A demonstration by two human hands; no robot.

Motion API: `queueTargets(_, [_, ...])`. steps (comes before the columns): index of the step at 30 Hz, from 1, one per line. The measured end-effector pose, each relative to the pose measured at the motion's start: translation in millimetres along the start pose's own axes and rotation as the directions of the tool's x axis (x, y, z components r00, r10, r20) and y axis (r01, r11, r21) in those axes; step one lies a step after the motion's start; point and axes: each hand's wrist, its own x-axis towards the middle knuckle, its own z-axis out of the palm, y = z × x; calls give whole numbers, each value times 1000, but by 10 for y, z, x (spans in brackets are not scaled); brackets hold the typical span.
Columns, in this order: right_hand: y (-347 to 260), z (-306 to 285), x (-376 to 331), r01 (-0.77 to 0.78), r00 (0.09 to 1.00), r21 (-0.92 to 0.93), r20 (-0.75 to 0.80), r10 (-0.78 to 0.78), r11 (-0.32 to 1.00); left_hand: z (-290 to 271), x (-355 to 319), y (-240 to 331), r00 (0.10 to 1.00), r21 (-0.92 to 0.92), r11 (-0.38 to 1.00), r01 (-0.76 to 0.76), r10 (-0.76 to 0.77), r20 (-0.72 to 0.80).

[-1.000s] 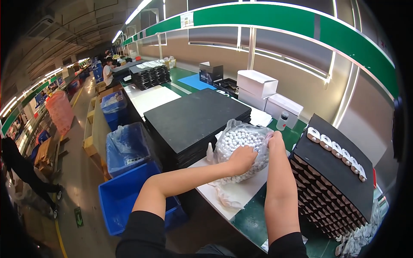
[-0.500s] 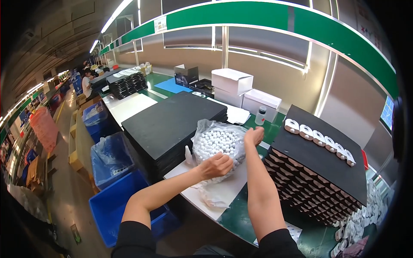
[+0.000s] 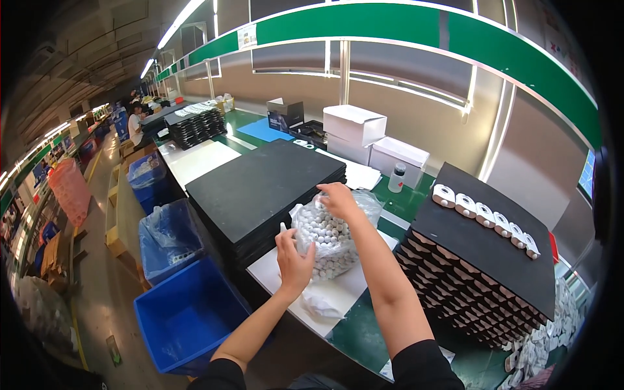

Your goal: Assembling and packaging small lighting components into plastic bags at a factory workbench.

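A clear plastic bag (image 3: pixel 368 207) full of small white round pieces (image 3: pixel 328 229) stands on a white board (image 3: pixel 348 292) at the table's front edge. My left hand (image 3: pixel 296 263) is against the bag's near left side, with thumb and fingers apart. Reaching over the bag, my right hand (image 3: pixel 338 200) has its fingers bent onto the plastic at the far left rim; its fingertips are partly hidden. A white nozzle tip (image 3: pixel 283 227) shows just beyond my left fingers. Loose crumpled plastic (image 3: pixel 320 305) lies in front of the bag.
Left of the bag rises a stack of black trays (image 3: pixel 260 188). To the right, another tray stack (image 3: pixel 481 260) carries a row of white parts (image 3: pixel 484 214). Behind are white boxes (image 3: pixel 354 127) and a small bottle (image 3: pixel 396 177). Blue bins (image 3: pixel 185 318) stand on the floor at left.
My right hand has moved left from the bag's right side to its far left rim. My left hand has shifted left and opened. The bag's opening has changed shape.
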Motion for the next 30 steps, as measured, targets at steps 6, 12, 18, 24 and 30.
queueTargets(6, [105, -38, 40, -230, 973, 476, 124, 194, 849, 111, 117, -184, 978, 1, 985, 172, -171, 117])
queueTargets(12, [272, -232, 215, -212, 877, 892, -6, 481, 398, 135, 232, -158, 991, 86, 993, 85, -93, 99])
queueTargets(18, [254, -440, 195, -289, 832, 511, -284, 476, 810, 296, 426, -164, 983, -22, 986, 166, -167, -74])
queueTargets(24, [-97, -217, -83, -22, 983, 60, -180, 33, 998, 460, 685, -371, 752, -684, 502, 530, -651, 105])
queueTargets(30, [195, -171, -180, -310, 925, 328, -113, 363, 892, 563, 791, -464, 305, -799, -309, 517, -805, 509])
